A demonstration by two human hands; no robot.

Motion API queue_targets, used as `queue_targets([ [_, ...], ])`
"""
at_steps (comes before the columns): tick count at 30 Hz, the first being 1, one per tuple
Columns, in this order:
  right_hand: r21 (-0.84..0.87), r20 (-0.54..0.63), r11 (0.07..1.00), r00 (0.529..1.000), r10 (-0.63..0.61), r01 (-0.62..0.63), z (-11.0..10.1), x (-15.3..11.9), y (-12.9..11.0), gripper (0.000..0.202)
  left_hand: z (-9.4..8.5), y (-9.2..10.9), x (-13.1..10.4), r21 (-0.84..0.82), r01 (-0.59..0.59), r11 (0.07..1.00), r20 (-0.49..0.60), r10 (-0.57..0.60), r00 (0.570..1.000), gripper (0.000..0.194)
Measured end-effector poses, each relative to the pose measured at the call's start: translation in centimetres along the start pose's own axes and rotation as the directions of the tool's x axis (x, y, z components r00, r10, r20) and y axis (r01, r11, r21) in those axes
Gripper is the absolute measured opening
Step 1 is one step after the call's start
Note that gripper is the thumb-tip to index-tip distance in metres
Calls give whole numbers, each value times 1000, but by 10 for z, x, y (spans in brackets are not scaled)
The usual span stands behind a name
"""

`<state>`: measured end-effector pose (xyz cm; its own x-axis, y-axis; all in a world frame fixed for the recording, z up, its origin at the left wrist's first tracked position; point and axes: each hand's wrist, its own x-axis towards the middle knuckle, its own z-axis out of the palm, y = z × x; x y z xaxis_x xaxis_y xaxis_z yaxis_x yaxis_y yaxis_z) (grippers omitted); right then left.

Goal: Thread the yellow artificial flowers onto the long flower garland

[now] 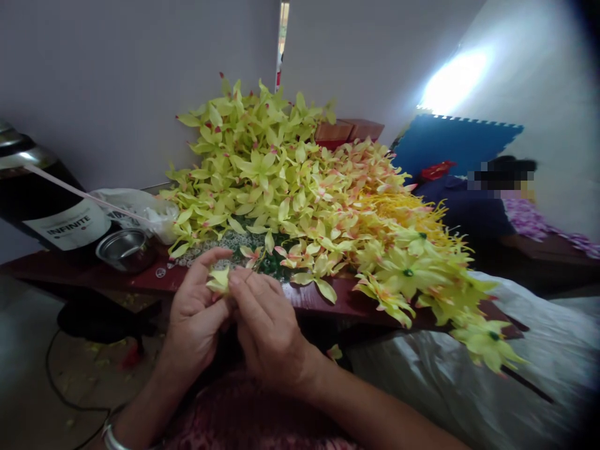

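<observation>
Your left hand (193, 315) grasps a small flower (217, 280), the thumb below it and the index finger raised over it. Your right hand (269, 312) has its fingertips drawn together at the edge of this flower; whether they pinch it or only steady it, I cannot tell. So the flower is between your 2 hands, at the near edge of the table (347, 297).

It looks like thin cloth, so I judge it very light, soft and easy to crease, not slippery. Better take hold of it low, at its base, with 2 fingertips, and press little on the petal tips.

Just beyond your hands are small pale pieces (229, 242); behind them rises a heap of petals (257, 169). To the right you have yellow strands (398, 209) and larger blooms (407, 269). To the left stand a metal bowl (134, 259) and a bottle (60, 219). Farther right, another person (459, 206) is near a blue mat (454, 140).
</observation>
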<state>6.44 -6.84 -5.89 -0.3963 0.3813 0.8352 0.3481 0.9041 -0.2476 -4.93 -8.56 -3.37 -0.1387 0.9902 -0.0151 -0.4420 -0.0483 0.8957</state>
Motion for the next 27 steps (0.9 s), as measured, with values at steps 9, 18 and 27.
queue_targets([
  [9, -28, -19, 1000, 1000, -4, 4, 4, -2, 3, 45, 8, 2, 3, -32, -24, 999, 14, 24, 1000, 55],
  [18, 15, 63, 997, 995, 79, -80, -19, 3, 16, 36, 5, 3, 11, 24, 29, 999, 108, -32, 994, 53],
  [27, -119, 49, 992, 997, 57, -51, -17, 8, 18, 33, 12, 4, 6, 8, 20, 1000, 63, -20, 998, 53],
])
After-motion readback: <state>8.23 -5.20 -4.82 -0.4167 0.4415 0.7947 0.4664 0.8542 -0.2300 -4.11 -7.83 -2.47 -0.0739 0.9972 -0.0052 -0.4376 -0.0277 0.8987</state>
